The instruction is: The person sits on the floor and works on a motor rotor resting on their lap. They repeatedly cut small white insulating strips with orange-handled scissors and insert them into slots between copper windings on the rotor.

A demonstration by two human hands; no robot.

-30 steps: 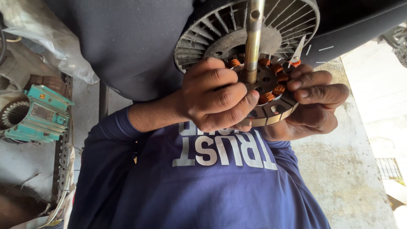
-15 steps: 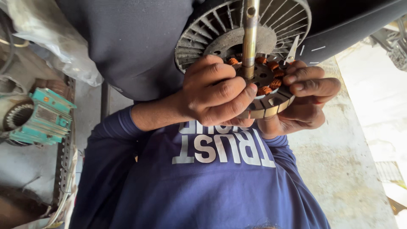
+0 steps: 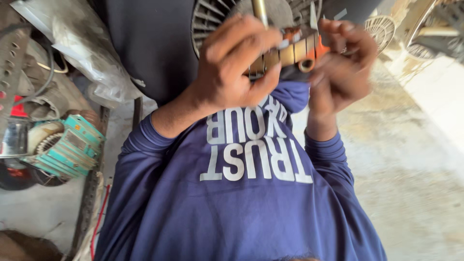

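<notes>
Compared with half a second earlier, I see the round laminated motor stator with orange windings point(image 3: 290, 52) tipped nearly edge-on and raised higher in view. My left hand point(image 3: 237, 65) clasps its near rim, thumb beneath; my right hand point(image 3: 343, 63) pinches its right edge. The steel shaft point(image 3: 260, 12) rises above, before the grey finned motor housing point(image 3: 212, 19).

A navy-blue long-sleeved shirt point(image 3: 241, 208) with large white block lettering across the chest; its sleeves are pushed up the forearms.
</notes>
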